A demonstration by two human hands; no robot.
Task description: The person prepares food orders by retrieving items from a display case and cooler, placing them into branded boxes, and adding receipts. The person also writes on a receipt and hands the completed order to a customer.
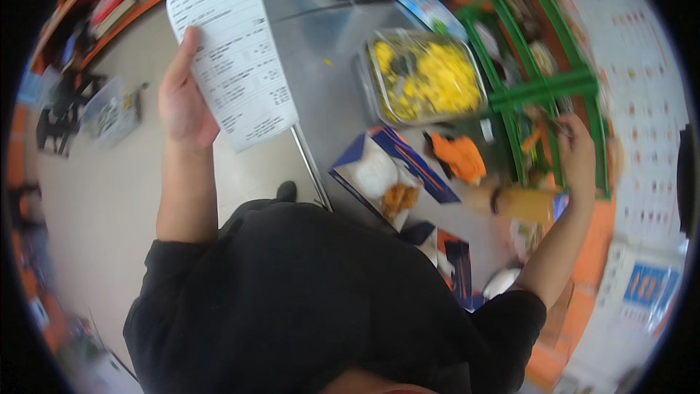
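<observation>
My left hand (188,96) holds up a long printed paper slip (235,60), its thumb pressed on the front. My right hand (578,139) reaches into a green rack (541,90) with several compartments. Something thin and dark shows at its fingertips, but blur hides whether it is gripped. Below the rack, an open blue-and-orange cardboard food box (355,197) holds a white wrapped bundle (374,172) and a piece of fried food (400,201). A second such box (456,268) stands closer to my body, partly covered by my shirt.
On the metal table (322,76) sits a clear container (377,112) of yellow pieces. Beside it lie an orange cloth-like item (458,156) and a blue packet (429,13). A yellowish bottle-like object (522,203) is near my right forearm. A plastic bin (109,112) stands at left.
</observation>
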